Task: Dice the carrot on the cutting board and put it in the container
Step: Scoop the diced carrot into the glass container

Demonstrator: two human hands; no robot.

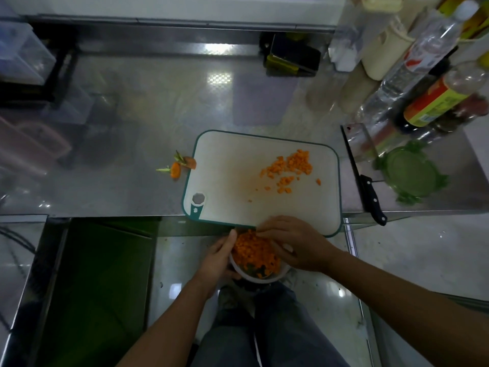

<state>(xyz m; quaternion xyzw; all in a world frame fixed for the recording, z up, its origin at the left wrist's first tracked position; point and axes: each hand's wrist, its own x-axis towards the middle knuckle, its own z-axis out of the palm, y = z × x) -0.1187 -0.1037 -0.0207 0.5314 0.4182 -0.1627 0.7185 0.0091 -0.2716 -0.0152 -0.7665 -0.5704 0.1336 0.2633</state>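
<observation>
A white cutting board (225,181) with a teal rim lies on the steel counter, its near edge hanging over the counter's front. A heap of diced carrot (291,165) lies on its far right part. Just below the board's near edge my left hand (219,258) grips a round white container (262,278), and orange carrot dice (255,251) fill the container. My right hand (293,243) lies over the board's near edge and the container's right rim, fingers curved toward the dice in it.
Two carrot tops (182,165) with green stems lie on the counter left of the board. A black-handled knife (366,186) and a green lid (410,173) lie to the right. Bottles (423,54) crowd the far right. A dark box (291,55) sits at the back.
</observation>
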